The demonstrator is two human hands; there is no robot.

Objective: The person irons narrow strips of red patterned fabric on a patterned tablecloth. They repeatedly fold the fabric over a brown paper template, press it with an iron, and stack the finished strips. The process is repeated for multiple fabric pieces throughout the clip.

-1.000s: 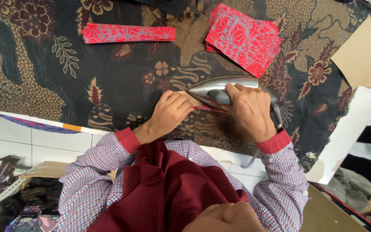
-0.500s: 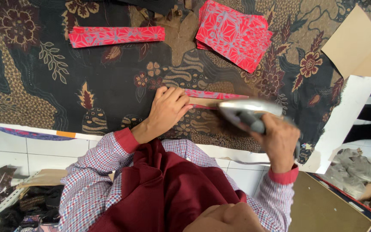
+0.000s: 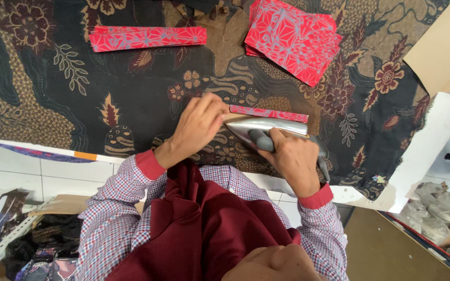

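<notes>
The right hand is wrapped around the grey handle of a silver iron, its fingers closed tight on the grip. The iron lies on its soleplate on the desk, which is covered by a dark floral batik cloth, and its pointed nose faces the left hand. The iron sits over the near edge of a narrow red patterned strip lying flat near the middle of the cloth; the far edge of the strip shows just beyond the iron.

The left hand rests at the left end of that strip, fingers curled and bunched narrowly together. They seem to pinch or press the end of the strip, though the fingertips hide the contact itself.

Farther back, a longer folded red strip lies across the cloth, well apart from the hands. To its right is a fanned stack of red patterned squares. A brown sheet of cardboard lies at the desk's right edge. Checked sleeves with red cuffs cover both forearms.
</notes>
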